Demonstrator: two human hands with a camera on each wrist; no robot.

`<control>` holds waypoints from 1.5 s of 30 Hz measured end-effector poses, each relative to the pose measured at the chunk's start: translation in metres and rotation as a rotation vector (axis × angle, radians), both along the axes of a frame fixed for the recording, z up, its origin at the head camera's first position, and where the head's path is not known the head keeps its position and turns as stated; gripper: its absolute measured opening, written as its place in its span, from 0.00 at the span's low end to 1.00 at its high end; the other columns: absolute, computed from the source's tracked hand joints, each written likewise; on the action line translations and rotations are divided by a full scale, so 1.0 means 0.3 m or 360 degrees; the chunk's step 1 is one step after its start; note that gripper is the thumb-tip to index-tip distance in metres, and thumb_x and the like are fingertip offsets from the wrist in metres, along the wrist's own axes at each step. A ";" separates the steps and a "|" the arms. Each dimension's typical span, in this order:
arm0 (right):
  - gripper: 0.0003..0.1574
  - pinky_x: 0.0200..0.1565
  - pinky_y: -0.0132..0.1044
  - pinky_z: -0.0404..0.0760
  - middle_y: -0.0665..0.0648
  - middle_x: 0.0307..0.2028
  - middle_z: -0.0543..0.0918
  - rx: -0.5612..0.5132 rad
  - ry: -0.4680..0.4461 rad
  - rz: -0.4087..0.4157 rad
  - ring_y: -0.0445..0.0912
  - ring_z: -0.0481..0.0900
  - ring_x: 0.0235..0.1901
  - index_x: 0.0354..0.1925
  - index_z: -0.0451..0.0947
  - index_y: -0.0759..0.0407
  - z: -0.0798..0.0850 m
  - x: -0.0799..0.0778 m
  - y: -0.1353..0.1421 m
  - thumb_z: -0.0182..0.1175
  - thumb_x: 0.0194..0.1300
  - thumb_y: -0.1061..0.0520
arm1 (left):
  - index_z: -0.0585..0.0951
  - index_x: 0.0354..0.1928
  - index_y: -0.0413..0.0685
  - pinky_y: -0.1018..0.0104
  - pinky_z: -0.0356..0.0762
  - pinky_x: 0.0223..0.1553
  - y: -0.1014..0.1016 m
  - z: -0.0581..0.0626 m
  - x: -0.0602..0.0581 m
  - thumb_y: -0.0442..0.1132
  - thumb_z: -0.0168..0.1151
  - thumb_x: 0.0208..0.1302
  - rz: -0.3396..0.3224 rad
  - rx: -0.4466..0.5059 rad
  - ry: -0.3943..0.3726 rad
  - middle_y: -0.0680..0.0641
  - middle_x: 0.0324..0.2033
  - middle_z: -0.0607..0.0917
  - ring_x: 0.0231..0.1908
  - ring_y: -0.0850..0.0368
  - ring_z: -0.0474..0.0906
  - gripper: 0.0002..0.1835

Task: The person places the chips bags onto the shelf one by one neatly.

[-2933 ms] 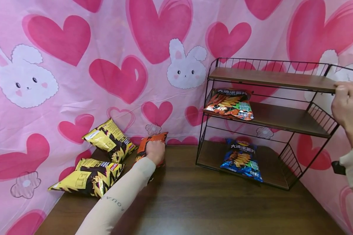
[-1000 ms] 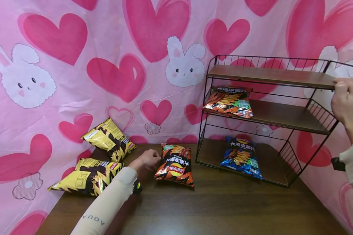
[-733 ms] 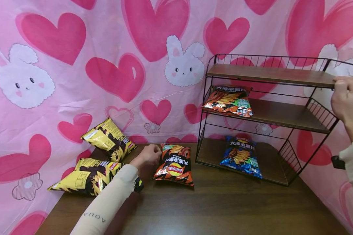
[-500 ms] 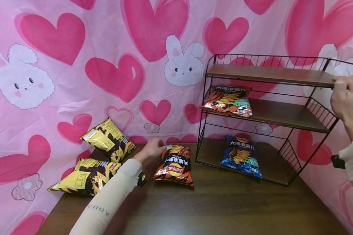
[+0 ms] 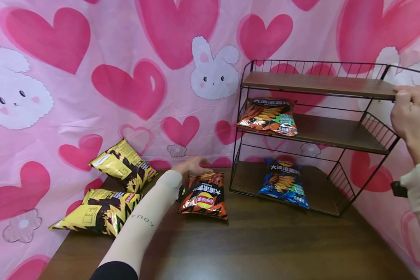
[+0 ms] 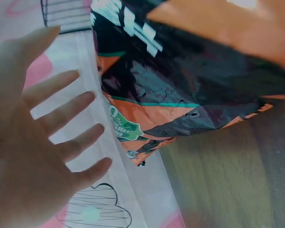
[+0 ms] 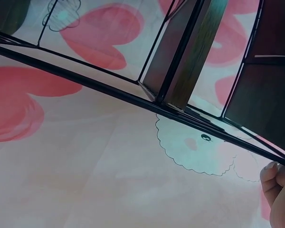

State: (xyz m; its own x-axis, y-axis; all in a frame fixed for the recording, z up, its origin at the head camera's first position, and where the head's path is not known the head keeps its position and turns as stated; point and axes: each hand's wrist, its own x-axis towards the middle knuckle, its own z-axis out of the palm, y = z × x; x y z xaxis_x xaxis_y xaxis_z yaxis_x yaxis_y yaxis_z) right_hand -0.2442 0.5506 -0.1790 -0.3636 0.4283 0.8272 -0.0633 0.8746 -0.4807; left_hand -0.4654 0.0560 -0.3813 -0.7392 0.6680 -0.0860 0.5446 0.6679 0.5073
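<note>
Just below the centre of the head view, a glossy orange-and-black crisp bag [image 5: 203, 198] lies on the brown wood-grain tabletop [image 5: 238, 241], its round yellow-and-red logo toward the near end. At its far edge is the left hand [image 5: 195, 166], reaching over from the lower left of the frame in a cream sleeve [image 5: 152, 208] with dark lettering. The left wrist view shows that hand's fingers [image 6: 69, 112] spread wide and straight, just beside the bag and gripping nothing.

On the right of the head view stands a three-tier rack of black wire and brown boards [image 5: 339, 130]. At the far right of the frame, the right hand [image 5: 413, 114] holds the front right corner of its top board, the fingers curled at the edge; the right wrist view catches only part of this hand, at its lower right.

On the rack's middle tier, at the left end, rests a second orange crisp bag [image 5: 268, 116]; on the bottom tier lies a shiny blue crisp bag [image 5: 284, 183]. At the lower left, two yellow-and-black crisp bags [image 5: 98, 212] lie close together. Behind everything hangs a pink cloth printed with hearts and white rabbits [image 5: 215, 77].
</note>
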 end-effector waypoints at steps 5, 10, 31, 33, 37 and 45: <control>0.34 0.68 0.33 0.65 0.57 0.59 0.84 0.0021 -0.0068 -0.0056 0.55 0.75 0.65 0.56 0.83 0.67 0.010 0.011 -0.008 0.36 0.73 0.52 | 0.66 0.76 0.44 0.47 0.62 0.71 0.017 -0.019 -0.050 0.58 0.61 0.71 0.0001 -0.0187 -0.0232 0.42 0.73 0.69 0.74 0.44 0.61 0.39; 0.35 0.70 0.40 0.65 0.63 0.62 0.80 0.0036 -0.0236 -0.0160 0.59 0.74 0.66 0.61 0.81 0.63 0.018 0.024 -0.017 0.34 0.74 0.51 | 0.66 0.76 0.47 0.46 0.61 0.72 0.025 -0.041 -0.079 0.66 0.57 0.70 0.0083 -0.0374 -0.0297 0.43 0.73 0.69 0.73 0.45 0.62 0.42; 0.35 0.70 0.41 0.67 0.58 0.62 0.80 0.0149 -0.0290 -0.0242 0.59 0.75 0.66 0.59 0.83 0.61 0.020 0.034 -0.009 0.34 0.76 0.49 | 0.65 0.75 0.37 0.47 0.62 0.72 -0.023 -0.092 -0.068 0.62 0.53 0.75 0.0017 -0.0428 -0.0114 0.37 0.71 0.70 0.72 0.40 0.64 0.40; 0.34 0.69 0.37 0.66 0.58 0.62 0.80 0.0169 -0.0291 -0.0249 0.59 0.75 0.65 0.58 0.83 0.61 0.016 0.034 -0.007 0.34 0.76 0.49 | 0.66 0.74 0.36 0.47 0.63 0.71 -0.026 -0.095 -0.068 0.59 0.52 0.77 0.0010 -0.0360 -0.0115 0.37 0.68 0.73 0.70 0.41 0.67 0.38; 0.34 0.69 0.39 0.67 0.59 0.62 0.80 0.0195 -0.0292 -0.0251 0.61 0.75 0.65 0.58 0.83 0.62 0.014 0.036 -0.008 0.34 0.76 0.50 | 0.71 0.68 0.36 0.48 0.67 0.68 -0.031 -0.096 -0.068 0.54 0.52 0.78 0.0000 -0.0197 -0.0133 0.39 0.59 0.79 0.62 0.45 0.73 0.30; 0.35 0.67 0.55 0.68 0.63 0.62 0.80 0.0165 -0.0297 -0.0234 0.64 0.74 0.65 0.58 0.82 0.65 0.024 0.035 -0.008 0.33 0.76 0.50 | 0.71 0.69 0.36 0.43 0.66 0.68 -0.101 -0.047 -0.023 0.45 0.50 0.80 -0.0070 0.0076 0.0014 0.34 0.61 0.78 0.65 0.38 0.71 0.25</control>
